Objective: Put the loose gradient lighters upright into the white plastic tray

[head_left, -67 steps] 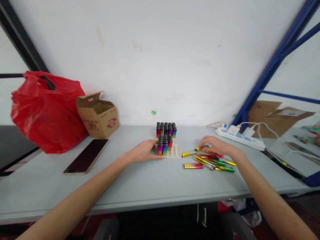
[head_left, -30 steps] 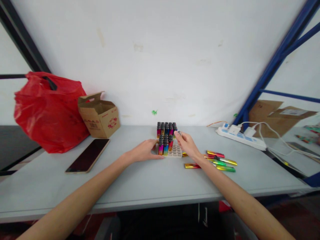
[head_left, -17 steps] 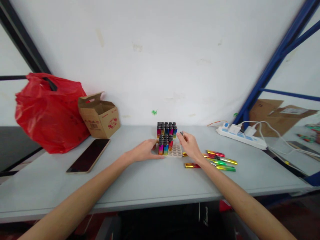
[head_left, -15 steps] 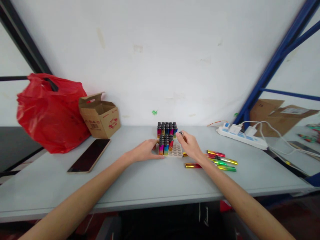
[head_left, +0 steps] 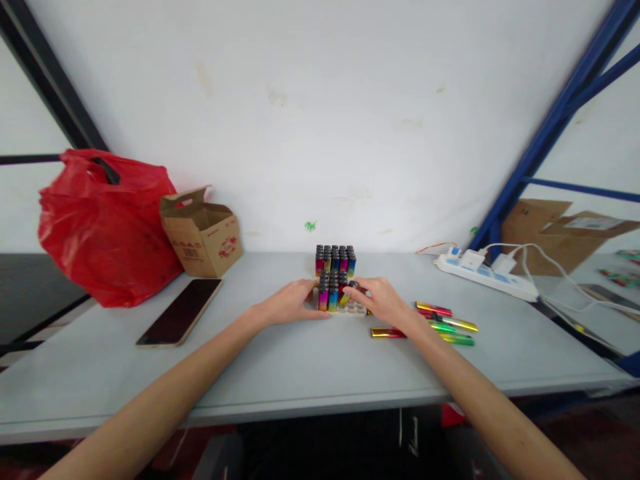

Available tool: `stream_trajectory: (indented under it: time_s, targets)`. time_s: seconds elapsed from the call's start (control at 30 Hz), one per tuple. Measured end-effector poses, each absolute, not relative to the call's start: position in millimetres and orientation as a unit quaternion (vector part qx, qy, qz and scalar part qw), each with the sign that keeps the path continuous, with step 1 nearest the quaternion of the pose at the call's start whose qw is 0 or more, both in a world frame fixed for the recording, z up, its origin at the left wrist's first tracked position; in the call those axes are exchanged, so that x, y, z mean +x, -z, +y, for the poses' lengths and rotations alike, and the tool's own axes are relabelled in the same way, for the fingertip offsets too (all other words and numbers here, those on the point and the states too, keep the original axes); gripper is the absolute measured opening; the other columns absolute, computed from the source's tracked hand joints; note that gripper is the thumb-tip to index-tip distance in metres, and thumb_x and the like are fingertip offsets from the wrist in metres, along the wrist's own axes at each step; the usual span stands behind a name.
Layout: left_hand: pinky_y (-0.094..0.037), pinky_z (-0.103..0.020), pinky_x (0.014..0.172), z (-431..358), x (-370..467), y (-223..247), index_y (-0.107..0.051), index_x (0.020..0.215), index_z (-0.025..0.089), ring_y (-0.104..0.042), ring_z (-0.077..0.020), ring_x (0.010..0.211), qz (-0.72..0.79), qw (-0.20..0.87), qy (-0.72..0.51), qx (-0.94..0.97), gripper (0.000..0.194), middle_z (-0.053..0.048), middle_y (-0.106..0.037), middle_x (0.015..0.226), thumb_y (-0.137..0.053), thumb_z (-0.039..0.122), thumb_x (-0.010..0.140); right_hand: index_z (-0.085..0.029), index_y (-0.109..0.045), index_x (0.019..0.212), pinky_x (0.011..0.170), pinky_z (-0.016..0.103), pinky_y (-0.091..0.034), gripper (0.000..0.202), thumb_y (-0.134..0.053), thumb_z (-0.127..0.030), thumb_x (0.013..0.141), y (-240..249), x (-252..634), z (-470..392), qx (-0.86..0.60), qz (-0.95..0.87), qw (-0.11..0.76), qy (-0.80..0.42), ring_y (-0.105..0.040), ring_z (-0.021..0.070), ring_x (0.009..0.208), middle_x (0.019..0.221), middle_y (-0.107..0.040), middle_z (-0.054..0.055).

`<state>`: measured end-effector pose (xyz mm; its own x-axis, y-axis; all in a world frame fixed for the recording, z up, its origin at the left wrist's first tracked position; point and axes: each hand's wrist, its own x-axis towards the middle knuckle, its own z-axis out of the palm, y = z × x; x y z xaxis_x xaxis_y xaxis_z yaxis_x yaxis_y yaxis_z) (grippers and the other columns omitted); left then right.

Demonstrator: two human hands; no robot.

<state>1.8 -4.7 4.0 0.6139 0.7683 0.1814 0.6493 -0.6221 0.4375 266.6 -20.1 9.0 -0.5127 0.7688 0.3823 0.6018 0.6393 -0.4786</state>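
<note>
A pale tray with round holes (head_left: 357, 309) stands on the table, its left part filled with upright black-topped lighters (head_left: 329, 298) in pink, blue and red. My left hand (head_left: 293, 302) grips the tray's left side, thumb along the front and fingers behind. Between the fingertips of my right hand (head_left: 377, 298) is a yellow lighter (head_left: 345, 299), tilted, its lower end at the holes beside the standing ones. Just behind sits a second block of upright lighters (head_left: 335, 259). Loose shiny lighters (head_left: 453, 327) lie scattered near my right forearm, which partly covers them.
At the left are a phone (head_left: 180, 313), an open cardboard box (head_left: 203, 233) and a red plastic bag (head_left: 107, 230). A white power strip (head_left: 485, 277) with plugs and cables lies at the right, before a blue frame and more cardboard (head_left: 535, 230). A white wall rises behind.
My right hand has moved left and down, bringing the yellow lighter from beside the back block to the front tray's holes. My left hand stays on the tray.
</note>
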Motion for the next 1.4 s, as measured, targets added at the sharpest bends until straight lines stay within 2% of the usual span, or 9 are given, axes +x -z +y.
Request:
stream_trajectory:
  time_s: [0.2,0.3,0.4,0.53,0.8,1.03,1.13,1.27,1.4]
  targets:
    - [-0.047,-0.033,0.074,-4.4,1.1,-2.9,-0.066,0.113,0.018,-0.064,-0.0246,0.082,0.400,0.156,-0.177,0.886,0.061,-0.006,-0.070,0.095,-0.074,0.067,0.078,-0.018,-0.065,0.094,0.065,0.027,-0.039,0.038,-0.047,-0.049,0.107,-6.1,261.2,-19.0,-0.417,-0.884,0.198,-0.074,-0.066,0.0190,0.070,0.082,-0.074,0.008]
    - [-0.048,-0.033,0.075,-2.9,0.3,-1.0,-0.066,0.115,0.017,-0.064,-0.0254,0.085,0.400,0.157,-0.176,0.886,0.062,-0.007,-0.071,0.099,-0.073,0.068,0.079,-0.018,-0.067,0.089,0.063,0.028,-0.036,0.042,-0.048,-0.052,0.106,-7.5,258.8,-20.1,-0.451,-0.876,0.173,-0.013,-0.066,0.0197,0.072,0.087,-0.075,0.010]
    - [-0.048,-0.034,0.077,-1.4,0.0,0.2,-0.066,0.116,0.018,-0.065,-0.0259,0.087,0.401,0.161,-0.172,0.885,0.062,-0.008,-0.072,0.103,-0.073,0.068,0.079,-0.019,-0.069,0.084,0.062,0.027,-0.036,0.046,-0.051,-0.058,0.103,-12.3,267.4,-17.6,-0.454,-0.870,0.182,-0.060,-0.064,0.0175,0.068,0.078,-0.074,0.005]
    - [-0.049,-0.034,0.075,-0.2,-0.2,1.0,-0.066,0.113,0.018,-0.065,-0.0256,0.085,0.403,0.164,-0.173,0.884,0.064,-0.008,-0.072,0.101,-0.072,0.070,0.077,-0.019,-0.073,0.092,0.066,0.027,-0.043,0.041,-0.055,-0.055,0.101,-25.4,304.4,-8.7,-0.470,-0.846,0.225,-0.114,-0.065,0.0182,0.070,0.080,-0.076,0.004]
    - [-0.049,-0.035,0.077,0.2,-0.3,1.4,-0.065,0.110,0.018,-0.065,-0.0272,0.088,0.415,0.147,-0.157,0.884,0.064,-0.008,-0.071,0.102,-0.070,0.074,0.078,-0.016,-0.077,0.113,0.093,0.039,-0.054,0.048,-0.062,-0.055,0.089,-38.0,400.4,-16.0,-0.517,-0.829,0.119,-0.177,-0.071,0.0284,0.100,0.112,-0.077,0.014]
    - [-0.049,-0.035,0.077,-0.3,-0.5,0.5,-0.066,0.112,0.018,-0.065,-0.0274,0.088,0.412,0.160,-0.166,0.882,0.068,-0.009,-0.071,0.103,-0.069,0.076,0.076,-0.020,-0.078,0.103,0.089,0.040,-0.054,0.045,-0.067,-0.057,0.082,-23.0,453.5,-27.8,-0.567,-0.797,0.081,-0.194,-0.071,0.0302,0.097,0.104,-0.079,0.012]
    - [-0.049,-0.035,0.077,-0.5,-0.5,0.0,-0.066,0.112,0.019,-0.065,-0.0273,0.087,0.413,0.160,-0.164,0.882,0.067,-0.008,-0.071,0.102,-0.069,0.075,0.076,-0.019,-0.076,0.098,0.083,0.037,-0.053,0.045,-0.059,-0.060,0.089,-15.1,456.5,-25.5,-0.569,-0.797,0.104,-0.174,-0.071,0.0276,0.090,0.099,-0.078,0.011]
    - [-0.049,-0.034,0.076,-0.4,-0.2,-0.3,-0.066,0.109,0.018,-0.065,-0.0269,0.086,0.410,0.159,-0.166,0.883,0.065,-0.008,-0.071,0.100,-0.070,0.074,0.076,-0.016,-0.074,0.110,0.074,0.036,-0.050,0.055,-0.043,-0.060,0.098,-16.3,442.9,-18.0,-0.569,-0.793,0.192,-0.106,-0.067,0.0245,0.076,0.089,-0.075,0.011]
    - [-0.049,-0.035,0.075,-0.5,0.1,0.2,-0.066,0.110,0.018,-0.065,-0.0268,0.085,0.410,0.164,-0.173,0.880,0.066,-0.008,-0.071,0.100,-0.071,0.074,0.075,-0.016,-0.075,0.109,0.062,0.033,-0.045,0.056,-0.046,-0.062,0.096,-33.2,408.9,-10.9,-0.553,-0.781,0.265,-0.122,-0.058,0.0199,0.063,0.075,-0.069,0.007]
